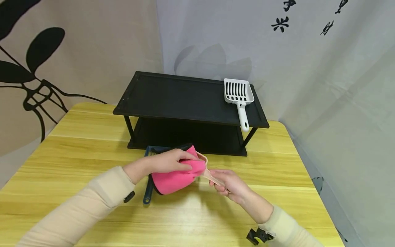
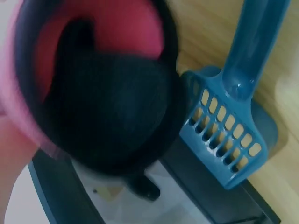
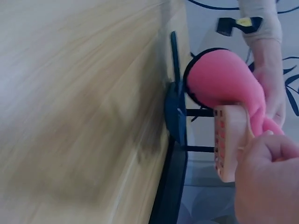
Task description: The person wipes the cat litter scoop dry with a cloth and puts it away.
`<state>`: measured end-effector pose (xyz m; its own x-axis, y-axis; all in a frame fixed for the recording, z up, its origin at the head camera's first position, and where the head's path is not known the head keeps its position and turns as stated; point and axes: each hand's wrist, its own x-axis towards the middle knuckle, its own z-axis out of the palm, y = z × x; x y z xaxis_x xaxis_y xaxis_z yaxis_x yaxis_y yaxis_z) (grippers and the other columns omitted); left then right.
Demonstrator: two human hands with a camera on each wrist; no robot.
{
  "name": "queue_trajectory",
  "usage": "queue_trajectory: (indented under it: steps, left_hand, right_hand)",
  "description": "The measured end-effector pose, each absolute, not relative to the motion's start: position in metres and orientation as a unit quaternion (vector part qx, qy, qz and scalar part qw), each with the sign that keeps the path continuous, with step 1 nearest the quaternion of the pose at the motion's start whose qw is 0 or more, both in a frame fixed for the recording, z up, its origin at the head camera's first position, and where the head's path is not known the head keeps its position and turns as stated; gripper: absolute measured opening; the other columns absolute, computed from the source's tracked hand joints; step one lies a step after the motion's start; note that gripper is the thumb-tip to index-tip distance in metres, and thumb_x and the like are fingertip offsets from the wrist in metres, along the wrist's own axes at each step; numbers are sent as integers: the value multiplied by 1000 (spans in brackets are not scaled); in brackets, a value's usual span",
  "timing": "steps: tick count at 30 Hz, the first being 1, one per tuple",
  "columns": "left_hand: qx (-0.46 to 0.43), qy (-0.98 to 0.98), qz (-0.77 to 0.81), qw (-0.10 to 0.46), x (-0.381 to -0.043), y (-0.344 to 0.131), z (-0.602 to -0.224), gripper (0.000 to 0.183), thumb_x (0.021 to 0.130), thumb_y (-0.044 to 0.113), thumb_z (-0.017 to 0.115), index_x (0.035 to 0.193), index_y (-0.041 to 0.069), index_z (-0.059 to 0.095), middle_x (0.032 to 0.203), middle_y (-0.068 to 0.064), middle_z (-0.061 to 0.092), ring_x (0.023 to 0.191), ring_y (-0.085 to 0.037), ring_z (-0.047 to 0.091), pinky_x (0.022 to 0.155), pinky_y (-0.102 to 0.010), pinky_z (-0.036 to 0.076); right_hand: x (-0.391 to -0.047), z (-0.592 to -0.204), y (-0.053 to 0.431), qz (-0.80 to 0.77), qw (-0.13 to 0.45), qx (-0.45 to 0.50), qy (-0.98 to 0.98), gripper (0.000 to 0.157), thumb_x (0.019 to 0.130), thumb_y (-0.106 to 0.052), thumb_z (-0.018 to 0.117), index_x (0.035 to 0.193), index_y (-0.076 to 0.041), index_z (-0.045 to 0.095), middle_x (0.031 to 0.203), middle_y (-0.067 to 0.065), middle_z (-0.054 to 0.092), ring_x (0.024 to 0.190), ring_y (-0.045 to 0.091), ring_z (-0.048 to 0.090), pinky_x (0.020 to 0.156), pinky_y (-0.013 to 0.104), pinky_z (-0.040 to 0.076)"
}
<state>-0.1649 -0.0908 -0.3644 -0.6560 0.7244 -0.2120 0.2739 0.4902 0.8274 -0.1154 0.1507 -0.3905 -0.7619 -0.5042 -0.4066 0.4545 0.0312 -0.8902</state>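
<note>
My left hand (image 1: 168, 161) grips a pink cloth thing (image 1: 174, 176) with black trim. Its round, black-edged opening shows blurred in the left wrist view; I cannot tell its exact kind. In my right hand (image 1: 229, 183) is the handle of a beige litter scoop (image 3: 233, 140), its slotted head up against the pink cloth. A blue litter scoop (image 2: 224, 126) lies beneath the cloth thing, its handle (image 1: 148, 193) toward me on the table. On the black rack's upper shelf rests a white litter scoop (image 1: 239, 91), its handle over the front edge.
The two-tier black rack (image 1: 179, 97) stands at the back of the wooden table (image 1: 185, 219). Behind it hangs a pale curtain (image 1: 197, 34) with dark printed characters and leaves. The blue scoop's head lies by the rack's lower front edge.
</note>
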Motion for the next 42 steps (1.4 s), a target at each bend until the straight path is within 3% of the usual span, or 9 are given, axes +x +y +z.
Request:
queue_trajectory:
  steps: [6, 17, 25, 35, 42]
  left_hand:
    - [327, 845, 371, 203, -161, -85, -364, 30, 86, 20, 67, 115, 11, 67, 106, 0, 67, 87, -11, 53, 69, -19, 49]
    - [300, 907, 287, 64, -163, -83, -352, 18, 82, 8, 66, 99, 12, 72, 87, 2, 68, 66, -10, 49, 58, -19, 40]
    - [255, 924, 286, 25, -163, -96, -340, 20, 80, 7, 67, 100, 9, 72, 85, -2, 69, 63, -12, 52, 57, -20, 44]
    - [202, 914, 350, -27, -173, -132, -327, 21, 80, 0, 63, 98, 8, 71, 73, -3, 58, 59, -13, 41, 53, -22, 33]
    - [235, 888, 395, 17, -176, -103, -328, 22, 81, 2, 63, 101, 8, 71, 84, -4, 66, 67, -14, 46, 56, -22, 38]
  right_hand:
    - [-115, -383, 153, -704, 348, -28, 619, 45, 100, -13, 36, 134, 18, 32, 68, -7, 54, 45, -4, 34, 42, 10, 26]
    - [-124, -370, 161, -697, 313, -40, 644, 44, 100, -10, 34, 135, 18, 32, 68, -6, 55, 44, -2, 34, 42, 11, 26]
    - [-127, -364, 168, -673, 288, -51, 679, 44, 99, -11, 38, 133, 16, 37, 66, -7, 57, 42, 0, 35, 41, 13, 27]
    - [-129, -368, 188, -621, 275, -78, 730, 40, 98, -11, 44, 127, 16, 45, 65, -7, 56, 41, 1, 33, 40, 15, 27]
    - [-129, -372, 172, -568, 265, -90, 774, 32, 96, -12, 47, 117, 10, 57, 62, -5, 55, 38, 4, 30, 39, 18, 24]
